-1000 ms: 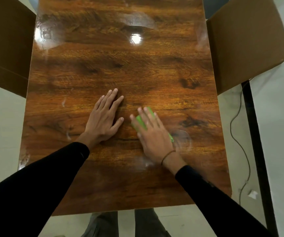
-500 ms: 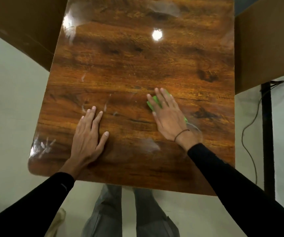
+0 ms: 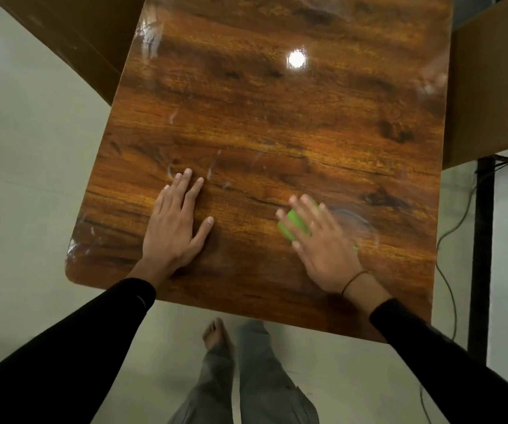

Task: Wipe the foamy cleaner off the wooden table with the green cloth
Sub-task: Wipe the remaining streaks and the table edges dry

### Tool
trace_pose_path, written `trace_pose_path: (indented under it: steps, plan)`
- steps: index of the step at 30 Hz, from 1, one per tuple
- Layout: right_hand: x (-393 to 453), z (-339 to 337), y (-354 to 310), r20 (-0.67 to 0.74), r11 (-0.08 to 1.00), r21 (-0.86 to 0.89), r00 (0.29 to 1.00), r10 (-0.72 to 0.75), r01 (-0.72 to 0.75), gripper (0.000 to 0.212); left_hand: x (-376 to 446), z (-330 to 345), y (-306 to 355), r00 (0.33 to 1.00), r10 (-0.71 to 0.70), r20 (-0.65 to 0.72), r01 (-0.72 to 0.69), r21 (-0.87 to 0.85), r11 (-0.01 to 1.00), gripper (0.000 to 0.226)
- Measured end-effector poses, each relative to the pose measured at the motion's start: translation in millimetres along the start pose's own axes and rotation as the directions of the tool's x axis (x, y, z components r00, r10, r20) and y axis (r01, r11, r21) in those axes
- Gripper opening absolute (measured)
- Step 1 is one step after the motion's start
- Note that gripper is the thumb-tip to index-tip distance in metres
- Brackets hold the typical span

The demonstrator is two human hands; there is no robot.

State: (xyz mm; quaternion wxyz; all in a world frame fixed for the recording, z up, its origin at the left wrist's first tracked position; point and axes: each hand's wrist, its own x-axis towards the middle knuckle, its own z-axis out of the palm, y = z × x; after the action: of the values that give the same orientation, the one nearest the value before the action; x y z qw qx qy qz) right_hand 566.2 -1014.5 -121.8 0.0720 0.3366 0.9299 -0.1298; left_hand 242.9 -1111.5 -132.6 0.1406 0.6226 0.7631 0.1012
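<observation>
Green cloth (image 3: 295, 227), right-centre of frame, long axis unclear under my right hand (image 3: 323, 243), fingers straight, pressing it flat. Left hand (image 3: 174, 228) flat, fingers straight, on wooden table (image 3: 277, 117).

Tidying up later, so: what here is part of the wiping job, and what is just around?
Job: green cloth under the right hand; wooden table; foam streaks; left hand resting flat.
Around: cardboard boxes; floor cable.
</observation>
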Motion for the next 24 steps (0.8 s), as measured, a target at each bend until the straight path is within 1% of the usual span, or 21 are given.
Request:
trace_pose_path:
  steps: [3,5,7,10,12,14,16,19,22,24]
  plan:
    - [44.0,-10.1,5.1,-0.082,0.988,0.008,0.985,0.152,-0.152,0.063,-1.4,2.6,-1.8,1.0,0.002,0.003,-0.002,0.007,1.0,0.079]
    - [72.4,-12.7,-14.8,-0.104,0.986,0.008,0.98,0.167,-0.167,0.063,-2.1,3.3,-2.6,1.0,0.004,-0.002,-0.004,0.018,1.0,0.079]
    - [82.3,-9.6,-44.7,-0.092,0.993,-0.018,0.989,0.116,-0.118,0.066,-2.6,4.1,-2.7,1.0,0.01,-0.012,-0.01,0.03,1.0,0.079]
    - [48.8,1.0,-84.9,-0.023,1.0,0.012,0.999,-0.029,0.029,0.072,-2.7,3.8,-2.7,1.0,0.018,-0.018,-0.018,0.032,0.999,0.079]
    - [5.8,11.7,-92.5,0.021,0.99,0.037,0.99,-0.138,0.137,0.072,-3.3,3.9,-2.2,1.0,0.02,-0.02,-0.019,0.032,0.999,0.079]
    - [-33.4,21.1,-80.5,0.036,0.982,0.032,0.982,-0.186,0.185,0.069,-2.9,3.9,-2.7,1.0,0.021,-0.019,-0.02,0.033,0.999,0.08]
    - [-58.4,23.2,-56.1,0.043,0.991,-0.001,0.99,-0.134,0.135,0.069,-2.3,3.4,-3.7,1.0,0.018,-0.012,-0.018,0.031,0.999,0.08]
    - [-65.0,16.1,-14.3,0.014,0.999,-0.052,1.0,0.008,-0.007,0.071,-2.6,2.8,-3.5,1.0,0.017,-0.009,-0.017,0.029,0.999,0.08]
    - [-34.2,3.1,21.8,-0.077,0.984,0.009,0.981,0.176,-0.176,0.064,-2.3,2.5,-3.9,1.0,0.016,-0.009,-0.016,0.029,0.999,0.08]
    - [-0.2,-6.5,31.0,-0.114,0.965,0.022,0.958,0.262,-0.261,0.062,-2.8,2.7,-3.6,1.0,0.017,-0.009,-0.016,0.035,0.999,0.08]
